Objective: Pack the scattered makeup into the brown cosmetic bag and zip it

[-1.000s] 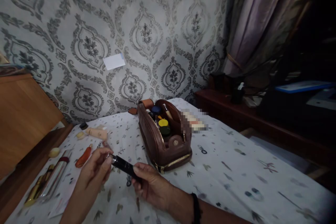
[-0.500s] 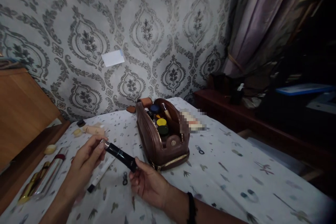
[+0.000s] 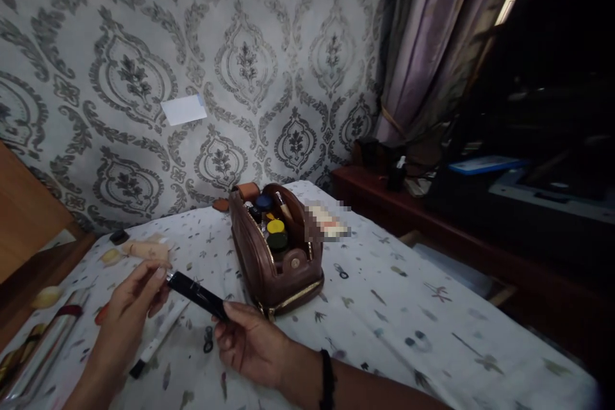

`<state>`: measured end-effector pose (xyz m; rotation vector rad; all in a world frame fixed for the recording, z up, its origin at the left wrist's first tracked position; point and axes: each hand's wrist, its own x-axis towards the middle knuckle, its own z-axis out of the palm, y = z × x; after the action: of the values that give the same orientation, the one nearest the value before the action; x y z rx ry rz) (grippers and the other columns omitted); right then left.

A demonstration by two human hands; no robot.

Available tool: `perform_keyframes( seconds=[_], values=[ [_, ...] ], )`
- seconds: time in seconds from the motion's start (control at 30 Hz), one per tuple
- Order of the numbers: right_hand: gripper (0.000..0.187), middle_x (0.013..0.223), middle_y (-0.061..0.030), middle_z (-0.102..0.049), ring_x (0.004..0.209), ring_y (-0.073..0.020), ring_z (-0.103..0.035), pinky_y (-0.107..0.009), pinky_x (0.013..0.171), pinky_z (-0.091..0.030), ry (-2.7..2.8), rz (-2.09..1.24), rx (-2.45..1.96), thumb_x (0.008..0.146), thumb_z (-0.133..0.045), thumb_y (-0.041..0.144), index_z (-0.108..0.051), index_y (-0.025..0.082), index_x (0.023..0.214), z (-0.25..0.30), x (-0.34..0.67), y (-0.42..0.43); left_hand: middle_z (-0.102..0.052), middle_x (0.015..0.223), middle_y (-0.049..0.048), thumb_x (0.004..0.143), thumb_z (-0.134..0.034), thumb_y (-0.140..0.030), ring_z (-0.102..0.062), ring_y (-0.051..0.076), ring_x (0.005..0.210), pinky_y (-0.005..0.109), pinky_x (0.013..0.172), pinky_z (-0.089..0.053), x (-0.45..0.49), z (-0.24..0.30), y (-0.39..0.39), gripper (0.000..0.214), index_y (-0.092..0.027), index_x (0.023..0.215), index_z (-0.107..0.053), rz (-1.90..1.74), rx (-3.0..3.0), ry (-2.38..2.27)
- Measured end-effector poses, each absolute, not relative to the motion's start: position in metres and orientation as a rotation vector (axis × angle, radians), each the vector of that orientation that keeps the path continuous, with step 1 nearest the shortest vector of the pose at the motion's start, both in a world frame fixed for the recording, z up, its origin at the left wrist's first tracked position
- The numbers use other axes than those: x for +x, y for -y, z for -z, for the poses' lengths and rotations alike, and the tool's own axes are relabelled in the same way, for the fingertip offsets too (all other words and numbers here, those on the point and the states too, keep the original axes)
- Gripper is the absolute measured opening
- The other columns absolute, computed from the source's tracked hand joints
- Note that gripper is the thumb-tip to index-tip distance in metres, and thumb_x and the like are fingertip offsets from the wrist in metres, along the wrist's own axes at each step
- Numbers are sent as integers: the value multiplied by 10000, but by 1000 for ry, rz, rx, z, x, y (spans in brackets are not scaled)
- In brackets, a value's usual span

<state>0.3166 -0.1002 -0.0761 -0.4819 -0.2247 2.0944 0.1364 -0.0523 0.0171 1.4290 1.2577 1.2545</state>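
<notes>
A slim black cosmetic tube (image 3: 196, 293) is held level between both my hands above the patterned bedsheet (image 3: 384, 307). My left hand (image 3: 131, 302) pinches its silver-tipped left end with closed fingers. My right hand (image 3: 247, 341) grips its right end between thumb and fingers; a dark band circles that wrist. Just behind the tube stands an open brown leather pouch (image 3: 269, 269), with a yellow lid (image 3: 275, 226), dark jars and a brush inside.
Loose cosmetics lie on the sheet at left: a white pencil (image 3: 156, 339), a metallic tube (image 3: 41, 352), a beige tube (image 3: 144, 250), a small black cap (image 3: 118, 237). A wooden headboard (image 3: 24, 218) stands left; a dark wooden shelf (image 3: 432, 224) and curtain (image 3: 423, 51) are at right.
The view has swung right, so everything sits further left in frame. Both hands stay on the black tube, which has lifted slightly off the sheet, uncovering the white pencil beneath.
</notes>
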Motion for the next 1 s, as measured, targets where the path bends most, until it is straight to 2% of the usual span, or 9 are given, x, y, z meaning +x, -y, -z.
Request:
perform_keyframes(
  seconds=[0.13,0.33,0.53,0.67,0.77,0.87,0.93,1.0],
  values=[
    [286,594,-23,-684,475,-93,-576,-158,449,-328,206,-2090,-473,736,-829,309,-589,159,774,78,315,100,-525,659,-35,543,-844,-611,-456,88,559,139,450,-388,138,-8,50,542,-191,839,-672,-1335,1275,-1230],
    [334,599,-37,-703,463,-103,-580,-167,451,-324,238,-2084,-474,687,-857,304,-570,177,802,82,313,101,-601,748,-16,400,-907,-579,-511,86,628,119,523,-465,130,5,46,586,-179,757,-671,-1350,1036,-1291],
    [300,608,-45,-706,473,-101,-585,-172,461,-333,232,-2119,-460,730,-831,307,-576,180,824,86,314,99,-596,745,-5,371,-925,-552,-527,104,652,130,516,-471,130,7,44,580,-170,733,-681,-1374,988,-1242],
    [251,602,-43,-700,438,-92,-561,-178,451,-338,213,-2131,-477,867,-712,386,-596,167,819,80,315,99,-587,755,-4,381,-928,-538,-514,105,646,144,519,-476,129,8,44,566,-174,739,-685,-1368,996,-1225],
    [485,558,-48,-672,397,-80,-536,-177,434,-334,136,-2170,-570,1011,-437,500,-583,144,715,74,314,97,-610,830,14,457,-908,-544,-515,111,678,144,527,-473,126,11,43,533,-181,782,-692,-1374,1062,-1200],
    [651,528,-48,-648,379,-74,-523,-178,429,-340,91,-2199,-611,1028,-270,574,-548,146,625,71,313,96,-609,858,19,523,-887,-537,-520,123,713,145,540,-478,120,15,41,496,-196,832,-700,-1371,1126,-1191],
    [616,542,-47,-658,389,-75,-534,-181,435,-351,113,-2195,-587,1018,-335,569,-541,150,616,74,313,96,-612,876,23,529,-886,-531,-541,143,768,155,577,-502,117,16,41,490,-206,850,-707,-1358,1132,-1190],
    [476,599,-54,-692,427,-82,-574,-183,459,-374,174,-2176,-526,978,-502,503,-568,145,672,80,312,96,-627,919,34,517,-890,-524,-559,171,847,162,608,-519,114,18,40,494,-213,860,-718,-1335,1128,-1196]
  ],
)
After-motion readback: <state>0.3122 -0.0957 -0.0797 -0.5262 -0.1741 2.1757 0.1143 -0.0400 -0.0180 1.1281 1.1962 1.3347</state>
